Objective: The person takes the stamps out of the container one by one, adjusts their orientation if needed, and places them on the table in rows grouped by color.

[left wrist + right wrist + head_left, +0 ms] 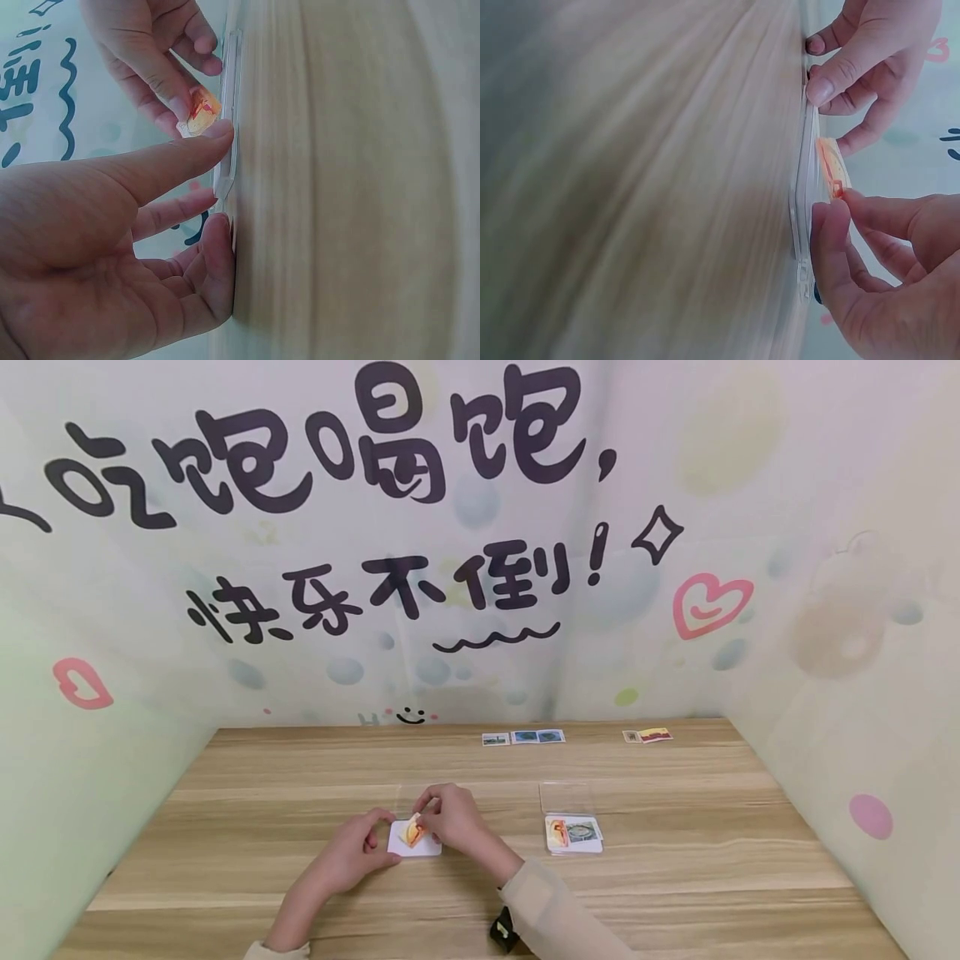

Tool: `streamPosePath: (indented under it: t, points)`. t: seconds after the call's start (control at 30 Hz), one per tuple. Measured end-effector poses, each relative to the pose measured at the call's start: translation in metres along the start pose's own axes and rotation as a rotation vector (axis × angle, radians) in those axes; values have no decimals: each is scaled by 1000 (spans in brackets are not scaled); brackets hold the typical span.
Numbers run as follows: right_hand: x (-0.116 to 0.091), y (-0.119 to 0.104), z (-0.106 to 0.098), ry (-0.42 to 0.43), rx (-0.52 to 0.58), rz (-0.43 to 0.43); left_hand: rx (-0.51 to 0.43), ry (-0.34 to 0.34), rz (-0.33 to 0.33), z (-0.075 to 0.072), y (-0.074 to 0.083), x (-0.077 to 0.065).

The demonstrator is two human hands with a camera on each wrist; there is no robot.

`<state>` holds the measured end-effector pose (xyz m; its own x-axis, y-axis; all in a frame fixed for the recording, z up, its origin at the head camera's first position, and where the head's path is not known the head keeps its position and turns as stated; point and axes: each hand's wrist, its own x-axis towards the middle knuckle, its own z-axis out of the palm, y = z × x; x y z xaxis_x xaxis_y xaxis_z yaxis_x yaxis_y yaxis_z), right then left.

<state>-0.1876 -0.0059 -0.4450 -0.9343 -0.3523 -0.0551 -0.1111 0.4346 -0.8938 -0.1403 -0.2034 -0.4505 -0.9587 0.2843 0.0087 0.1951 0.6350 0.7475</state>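
A flat clear plastic case [235, 112] lies on the table with its transparent lid folded back and a white card [422, 849] inside. My left hand [351, 853] holds the case at its left end, thumb on the near corner and fingers toward the far corner. Between thumb and fingertips, my right hand [456, 818] pinches an orange-and-yellow stamp [412, 832]. That stamp is tilted over the white card, close above it in the right wrist view. The right fingers cover part of the card's far right side.
To the right lies a second clear case [566, 798], lid back, with an orange stamp [557, 833] and a grey-green stamp [582, 832] on its card. Several stamps [537, 737] lie along the back edge, a red-and-yellow one [656, 735] farther right. A small black object [502, 932] sits by the right sleeve.
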Motion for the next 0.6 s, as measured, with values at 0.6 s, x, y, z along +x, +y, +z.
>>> streamPosePath:
  t: [0.6]
  points:
    - [-3,2,-6,5,-28,-10,26,12,12,1,-2,0]
